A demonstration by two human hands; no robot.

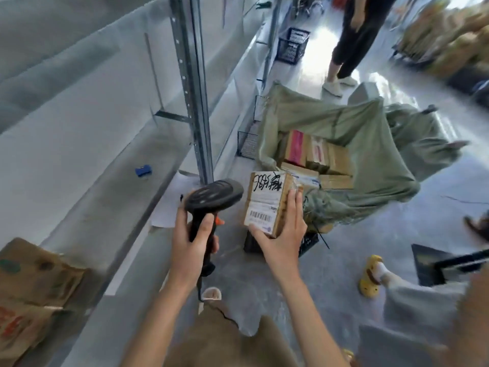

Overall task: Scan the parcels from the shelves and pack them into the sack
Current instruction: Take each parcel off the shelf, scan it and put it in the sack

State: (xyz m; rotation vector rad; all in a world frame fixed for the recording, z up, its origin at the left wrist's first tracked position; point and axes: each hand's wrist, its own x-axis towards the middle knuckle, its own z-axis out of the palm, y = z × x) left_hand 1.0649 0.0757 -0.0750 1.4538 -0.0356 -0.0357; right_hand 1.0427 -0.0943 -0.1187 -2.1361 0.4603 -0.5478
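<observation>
Far left of the sack, a crumpled brown paper bag (31, 290) with red and green print sat on the lowest level of the pale grey metal shelves (79, 133). Further along that shelving, still left of the sack, a small blue object (143, 171) lay on a shelf; too blurry to tell what it was.

The left hand (191, 239) was wrapped around the handle of a black handheld barcode scanner (209, 205) with an orange trigger, its head tipped toward the parcel. Just right of it, the right hand (281, 234) held a small brown cardboard parcel (267, 202), thumb under the bottom corner and fingers flat up the right side. The white label with a barcode and black marker scribble faced up. The parcel was in the air just in front of the sack's mouth, not inside.

The big olive-green fabric sack (370, 144) sat open on the grey floor with several brown cardboard boxes (317, 160) already in it. Right of the sack, a foot in a yellow clog (370, 276) showed.
</observation>
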